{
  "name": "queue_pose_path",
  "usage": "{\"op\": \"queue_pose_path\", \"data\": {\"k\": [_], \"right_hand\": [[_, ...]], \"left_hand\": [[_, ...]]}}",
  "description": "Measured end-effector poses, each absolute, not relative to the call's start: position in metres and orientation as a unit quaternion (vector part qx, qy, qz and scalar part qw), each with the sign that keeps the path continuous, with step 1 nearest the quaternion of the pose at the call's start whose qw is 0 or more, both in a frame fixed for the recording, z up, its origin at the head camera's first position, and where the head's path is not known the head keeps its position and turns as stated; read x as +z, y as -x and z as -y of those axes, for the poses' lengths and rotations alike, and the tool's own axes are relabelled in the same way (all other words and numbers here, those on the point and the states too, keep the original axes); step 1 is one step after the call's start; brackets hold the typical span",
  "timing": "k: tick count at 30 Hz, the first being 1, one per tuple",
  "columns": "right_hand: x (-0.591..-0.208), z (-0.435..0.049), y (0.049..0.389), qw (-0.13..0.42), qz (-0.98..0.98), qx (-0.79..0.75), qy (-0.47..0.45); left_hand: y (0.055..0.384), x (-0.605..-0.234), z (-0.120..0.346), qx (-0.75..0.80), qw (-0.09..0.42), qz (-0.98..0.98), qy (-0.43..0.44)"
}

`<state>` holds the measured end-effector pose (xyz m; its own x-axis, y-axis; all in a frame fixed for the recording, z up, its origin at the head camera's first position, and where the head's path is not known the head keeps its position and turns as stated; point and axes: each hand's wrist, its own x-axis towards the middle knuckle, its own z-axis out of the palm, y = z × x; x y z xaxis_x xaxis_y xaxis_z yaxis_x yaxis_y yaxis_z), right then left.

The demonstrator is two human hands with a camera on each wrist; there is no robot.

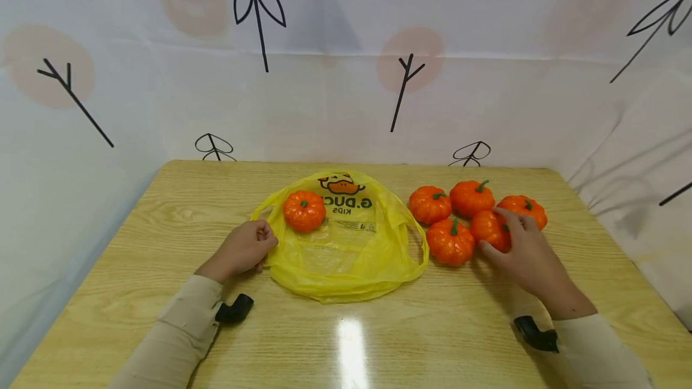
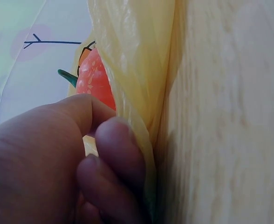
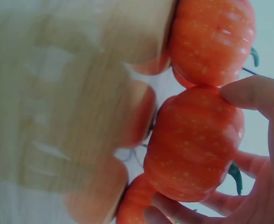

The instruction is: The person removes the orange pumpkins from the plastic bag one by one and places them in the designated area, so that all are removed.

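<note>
A yellow plastic bag [image 1: 335, 257] with a duck print lies spread on the table, its mouth facing the person. One orange toy pumpkin [image 1: 304, 212] with a green stem sits inside at the left. At the bag's left rim, my left hand [image 1: 245, 251] pinches the plastic; in the left wrist view the film [image 2: 137, 60] runs down to the curled fingers. My right hand [image 1: 532, 260] grips another toy pumpkin [image 3: 193, 144], thumb on one side and fingers round the other. Its green stem [image 3: 236, 178] points toward the palm.
Several more orange pumpkins crowd round the gripped one, among them a front one [image 1: 450, 244] beside the bag handle [image 1: 421, 257] and a far right one [image 1: 523, 209]. Patterned white cloth [image 1: 324, 107] hangs behind the wooden table [image 1: 178, 209].
</note>
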<state>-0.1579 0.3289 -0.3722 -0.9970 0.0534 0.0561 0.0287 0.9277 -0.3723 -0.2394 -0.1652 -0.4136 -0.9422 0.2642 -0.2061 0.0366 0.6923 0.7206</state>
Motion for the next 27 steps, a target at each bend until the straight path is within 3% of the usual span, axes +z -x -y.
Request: {"op": "queue_pose_path", "data": {"k": [27], "right_hand": [[-0.382,-0.328,0.161,-0.015,0.986,0.165,-0.003]], "left_hand": [[0.239,-0.414,0.164,0.386,0.143,-0.908,-0.083]]}}
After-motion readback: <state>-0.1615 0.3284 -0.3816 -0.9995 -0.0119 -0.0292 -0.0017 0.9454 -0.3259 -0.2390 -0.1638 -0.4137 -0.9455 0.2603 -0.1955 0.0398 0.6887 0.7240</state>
